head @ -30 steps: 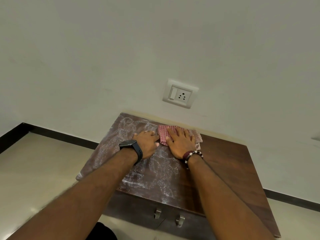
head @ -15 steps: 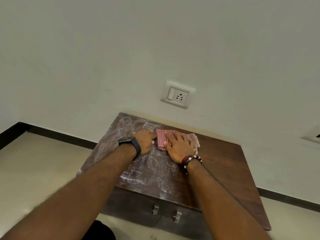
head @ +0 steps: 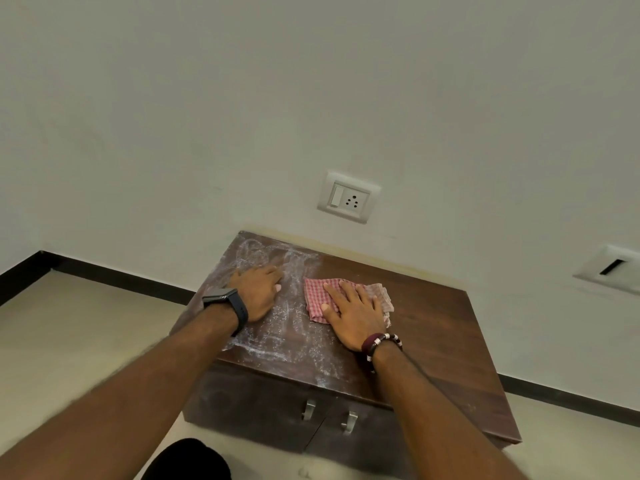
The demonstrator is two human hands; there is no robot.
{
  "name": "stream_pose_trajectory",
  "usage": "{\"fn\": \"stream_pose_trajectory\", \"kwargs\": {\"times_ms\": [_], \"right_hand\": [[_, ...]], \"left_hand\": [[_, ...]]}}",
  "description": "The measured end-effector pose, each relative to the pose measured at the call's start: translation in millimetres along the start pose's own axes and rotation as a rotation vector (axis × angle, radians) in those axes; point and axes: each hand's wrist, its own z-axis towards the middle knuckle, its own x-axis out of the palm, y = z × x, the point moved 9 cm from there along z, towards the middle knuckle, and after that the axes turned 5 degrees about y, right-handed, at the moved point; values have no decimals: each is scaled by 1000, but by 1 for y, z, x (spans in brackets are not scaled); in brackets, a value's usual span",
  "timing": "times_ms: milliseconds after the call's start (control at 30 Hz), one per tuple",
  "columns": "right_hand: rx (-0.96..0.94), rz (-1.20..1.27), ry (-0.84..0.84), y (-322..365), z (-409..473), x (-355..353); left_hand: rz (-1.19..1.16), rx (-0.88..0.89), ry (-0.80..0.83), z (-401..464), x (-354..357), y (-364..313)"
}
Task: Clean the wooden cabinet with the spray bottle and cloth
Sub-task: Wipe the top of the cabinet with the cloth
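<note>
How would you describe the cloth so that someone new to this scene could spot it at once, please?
Find the low wooden cabinet against the white wall, below the wall socket. On its top, the right hand lies flat on the cloth, right of the left hand. It is the only fabric there: crumpled, pink-and-white checked, at the edge of the white smears.

Your cabinet [head: 433, 327] top is dark brown wood with a visible grain, matt and clean on its right half, filmed with chalky white streaks [head: 277, 327] on the left. Your cloth [head: 317, 297] is thin woven fabric in a pink and white check, crumpled. The door handles [head: 308, 410] look like brushed metal.
</note>
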Motion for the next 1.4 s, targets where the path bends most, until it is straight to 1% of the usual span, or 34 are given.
{"fn": "stream_pose_trajectory", "kwargs": {"times_ms": [100,233,333,400,533,667,800,933,1067,1233,1333,1400], "right_hand": [[36,29,15,-1,-3,-2],[-58,2,18,6,-19,7],[-1,10,10,0,-25,4],[24,26,16,9,-27,4],[-46,2,18,12,-43,14],[-6,26,17,15,-50,11],[-90,18,-6,22,-68,21],[-41,30,-13,29,-71,18],[-147,41,-32,43,-91,32],[-122,43,-48,49,-99,28],[-180,41,-48,51,-111,35],[-179,34,-42,44,-115,34]], "left_hand": [[-11,-1,-6,-9,-2,5],[-24,-9,-15,-18,-6,9],[-5,-13,-1,-25,-4,8],[-5,-12,12,-30,-2,6],[0,-12,10,-38,0,1],[17,-17,16,-45,3,-4],[14,-16,14,-48,0,-6],[-1,-6,10,-52,1,-5],[-9,2,-8,-55,-1,-6],[-3,7,-15,-59,-4,-3],[7,3,-13,-62,-2,-5],[25,4,-6,-64,0,-8]]}}
